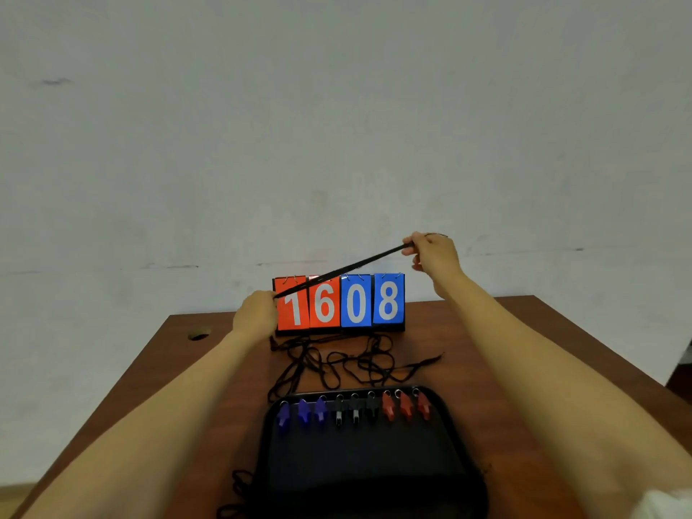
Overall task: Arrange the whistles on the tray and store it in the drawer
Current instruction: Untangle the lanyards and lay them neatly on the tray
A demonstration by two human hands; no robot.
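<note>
Black cord [339, 273], seemingly taut, between hands [256, 312] [434, 252]

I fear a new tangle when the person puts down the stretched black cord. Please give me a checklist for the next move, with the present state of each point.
1. Thin black cord gripped on both sides: ok, the left hand and the right hand each pinch it.
2. Cord taut and straight: ok.
3. Cord free of the red and blue flip scoreboard: cannot tell, it crosses in front of its top edge.
4. Nine plastic whistles in one row on the black tray: ok, three blue, three black, three red.
5. Other black cords on the brown wooden table sorted: not ok, they lie tangled between tray and scoreboard.
6. Drawer ready: cannot tell, not in view.
</note>
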